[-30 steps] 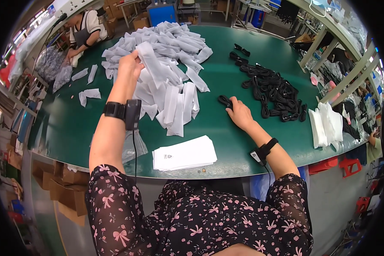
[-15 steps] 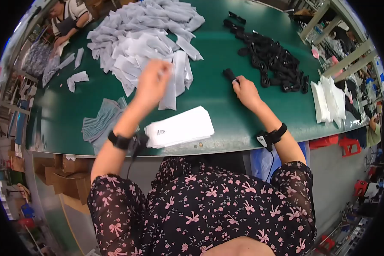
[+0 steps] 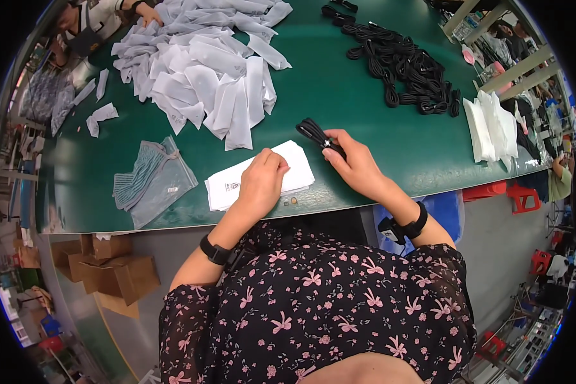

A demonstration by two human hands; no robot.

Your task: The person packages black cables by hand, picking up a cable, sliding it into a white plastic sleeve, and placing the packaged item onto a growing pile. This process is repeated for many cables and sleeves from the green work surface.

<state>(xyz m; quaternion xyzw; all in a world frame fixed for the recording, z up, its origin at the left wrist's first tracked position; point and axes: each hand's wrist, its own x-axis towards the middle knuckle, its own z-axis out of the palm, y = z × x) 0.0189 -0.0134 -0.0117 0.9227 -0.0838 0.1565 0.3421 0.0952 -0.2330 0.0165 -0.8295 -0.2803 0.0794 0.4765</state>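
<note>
My right hand point(image 3: 360, 168) grips a coiled black cable point(image 3: 315, 134), bundled by a tie, with its looped end pointing up and left. To its left lies a stack of flat white bags point(image 3: 227, 191) with small print, close to the table's front edge. Over this stack rests my left hand point(image 3: 261, 182), fingers curled and pressed together at its upper side; what lies between the fingertips is hidden. Beyond the stack spreads a big heap of filled whitish bags point(image 3: 205, 83). More coiled black cables point(image 3: 406, 64) lie heaped at the far right.
A clear plastic bag point(image 3: 166, 192) with a blue-grey striped cloth point(image 3: 141, 173) lies on the green table point(image 3: 326, 83) at the left. White packets point(image 3: 486, 131) sit at the right edge. Across the far left, a co-worker's hand point(image 3: 148, 14) touches the heap. Cardboard boxes point(image 3: 115, 275) stand below.
My left hand has come down from the heap of filled bags to the flat stack. The right hand has brought the cable left and nearer. A co-worker's hand has reached onto the heap.
</note>
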